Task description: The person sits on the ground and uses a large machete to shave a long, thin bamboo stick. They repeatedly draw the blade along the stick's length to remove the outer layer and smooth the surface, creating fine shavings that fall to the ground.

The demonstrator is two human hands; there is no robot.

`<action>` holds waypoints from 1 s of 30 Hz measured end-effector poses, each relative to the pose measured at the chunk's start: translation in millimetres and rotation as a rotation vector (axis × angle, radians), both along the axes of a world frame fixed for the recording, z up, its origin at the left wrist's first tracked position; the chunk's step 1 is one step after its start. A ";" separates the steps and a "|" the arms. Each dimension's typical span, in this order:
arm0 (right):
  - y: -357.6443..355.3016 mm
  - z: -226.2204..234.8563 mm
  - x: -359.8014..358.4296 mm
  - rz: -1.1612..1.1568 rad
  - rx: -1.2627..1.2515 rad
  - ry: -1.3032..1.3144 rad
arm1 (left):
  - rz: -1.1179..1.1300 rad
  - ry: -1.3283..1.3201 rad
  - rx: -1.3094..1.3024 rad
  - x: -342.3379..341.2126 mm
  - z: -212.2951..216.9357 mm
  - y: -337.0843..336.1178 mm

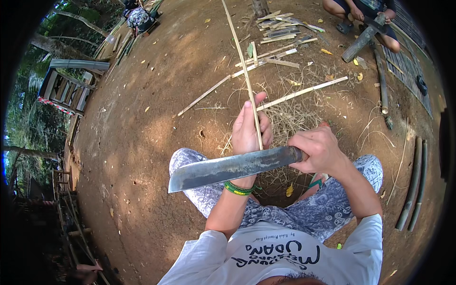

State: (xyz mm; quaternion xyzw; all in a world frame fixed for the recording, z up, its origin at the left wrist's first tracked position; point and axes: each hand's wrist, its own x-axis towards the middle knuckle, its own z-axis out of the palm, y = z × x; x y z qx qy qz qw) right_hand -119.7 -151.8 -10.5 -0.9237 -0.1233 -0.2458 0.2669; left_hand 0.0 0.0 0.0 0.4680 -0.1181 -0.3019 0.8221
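Observation:
My left hand (248, 128) grips a long thin bamboo strip (240, 52) that runs away from me across the dirt ground. My right hand (319, 148) is closed around the handle of a large dark machete (228, 170). Its broad blade lies crosswise, pointing left, and its edge meets the strip just below my left hand. A green band (237, 189) circles my left wrist. I sit with my knees apart in patterned shorts (327, 209), above a heap of dry shavings (289, 121).
Split bamboo slats (280, 28) lie scattered ahead. Another person (361, 14) squats at the top right holding a thick bamboo pole (361, 42). Whole bamboo poles (412, 185) lie on the right. A woven mat (403, 61) and a wooden frame (66, 90) flank the yard.

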 end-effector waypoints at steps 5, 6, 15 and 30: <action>-2.9 -0.8 3.3 -0.002 0.001 -0.041 | 0.001 0.010 -0.032 0.6 3.4 -6.8; -2.3 -1.8 2.8 -0.001 0.001 -0.044 | -0.002 0.009 -0.035 0.3 2.0 -6.0; 2.3 -0.7 1.1 0.003 0.024 -0.071 | 0.000 0.026 -0.031 -2.0 -1.3 -3.5; 4.1 0.0 0.3 -0.002 0.025 -0.060 | 0.001 0.023 0.011 -5.1 -1.0 -5.4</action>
